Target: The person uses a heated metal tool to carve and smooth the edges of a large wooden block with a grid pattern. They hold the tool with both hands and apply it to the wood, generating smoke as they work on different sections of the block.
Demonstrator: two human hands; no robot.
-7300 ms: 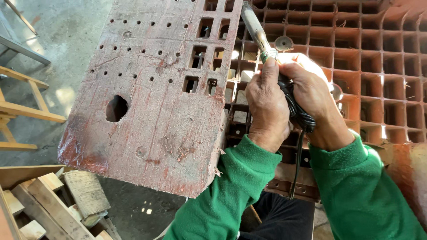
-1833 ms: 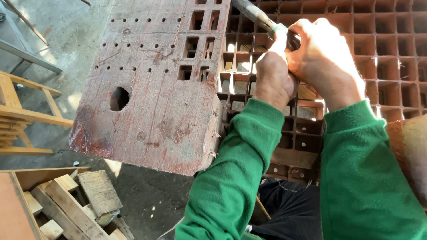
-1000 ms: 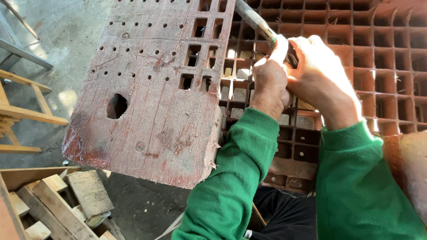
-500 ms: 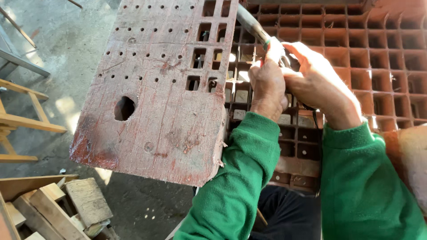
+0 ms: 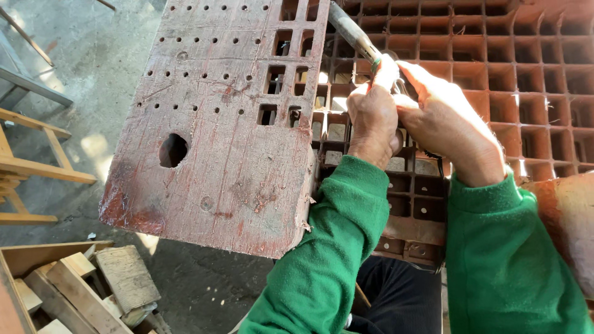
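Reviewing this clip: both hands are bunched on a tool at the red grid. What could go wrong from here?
1. The left hand and right hand grip the tool close together, so a slip could drive knuckles into the grid ribs.
2. The perforated board lies tilted with its lower edge overhanging the floor; hard levering might shift it.
3. Its ragged edge beside the left sleeve could snag.

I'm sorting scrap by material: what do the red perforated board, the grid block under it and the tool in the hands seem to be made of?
Perforated board: likely wood, worn red paint, splintered edge and grain.
Grid block: moulded red-orange cells, possibly plastic; unclear.
Tool: dull grey shaft, probably metal, gripped by left hand and right hand.
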